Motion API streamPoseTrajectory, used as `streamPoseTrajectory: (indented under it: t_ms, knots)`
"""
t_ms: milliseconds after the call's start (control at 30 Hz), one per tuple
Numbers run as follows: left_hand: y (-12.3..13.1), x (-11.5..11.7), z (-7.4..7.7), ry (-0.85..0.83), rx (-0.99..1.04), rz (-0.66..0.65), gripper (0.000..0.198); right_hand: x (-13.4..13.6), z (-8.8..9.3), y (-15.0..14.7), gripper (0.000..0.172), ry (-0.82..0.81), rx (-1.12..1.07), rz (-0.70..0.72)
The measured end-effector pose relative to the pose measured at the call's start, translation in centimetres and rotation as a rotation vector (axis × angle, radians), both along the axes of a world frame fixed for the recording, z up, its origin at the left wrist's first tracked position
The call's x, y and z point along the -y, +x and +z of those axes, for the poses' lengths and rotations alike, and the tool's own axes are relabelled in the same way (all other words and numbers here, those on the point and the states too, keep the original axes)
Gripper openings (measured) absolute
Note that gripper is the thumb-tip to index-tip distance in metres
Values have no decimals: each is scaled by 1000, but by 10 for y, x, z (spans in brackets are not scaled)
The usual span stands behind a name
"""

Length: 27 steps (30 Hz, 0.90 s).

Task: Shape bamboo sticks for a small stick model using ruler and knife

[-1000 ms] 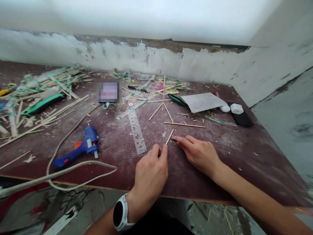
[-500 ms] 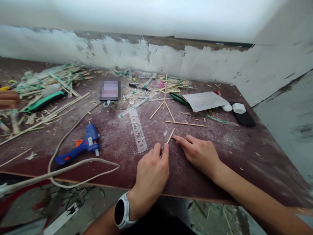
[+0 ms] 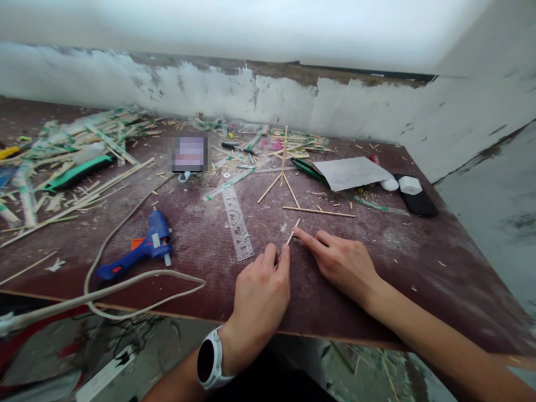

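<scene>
Short stick: slants away between both hands, near the front of the brown tabletop.
Left hand: I see it pinching the stick's near end between thumb and forefinger.
Right hand: fingers curled, index fingertip at the stick's far part; I cannot tell whether they grip anything.
Joined sticks: beyond, near a crosswise stick.
Clear ruler: between short stick and blue glue gun.
</scene>
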State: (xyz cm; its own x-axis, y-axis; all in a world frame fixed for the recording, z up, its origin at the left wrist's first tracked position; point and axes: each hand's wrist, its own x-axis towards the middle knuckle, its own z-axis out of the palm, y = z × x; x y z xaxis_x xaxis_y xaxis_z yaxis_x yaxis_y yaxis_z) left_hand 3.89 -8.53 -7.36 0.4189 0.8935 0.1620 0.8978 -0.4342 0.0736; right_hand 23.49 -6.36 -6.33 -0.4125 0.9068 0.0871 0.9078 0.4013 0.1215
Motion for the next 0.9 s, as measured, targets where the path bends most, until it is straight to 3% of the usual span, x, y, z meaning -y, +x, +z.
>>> streamPoseTrajectory:
  t_ms: [267, 567, 767, 900]
  knots:
    - [0, 0, 0, -9, -9, -7, 43, 0, 11, -3, 62, -133, 102, 27]
    - [0, -3, 2, -30, -30, -8, 43, 0, 17, -5, 56, -156, 97, 36]
    - [0, -2, 3, -32, -22, 7, 44, -1, 5, 0, 45, -79, -103, -20]
    - [0, -1, 2, -25, -15, 9, 45, 2, 3, 5, 34, 33, -235, 34]
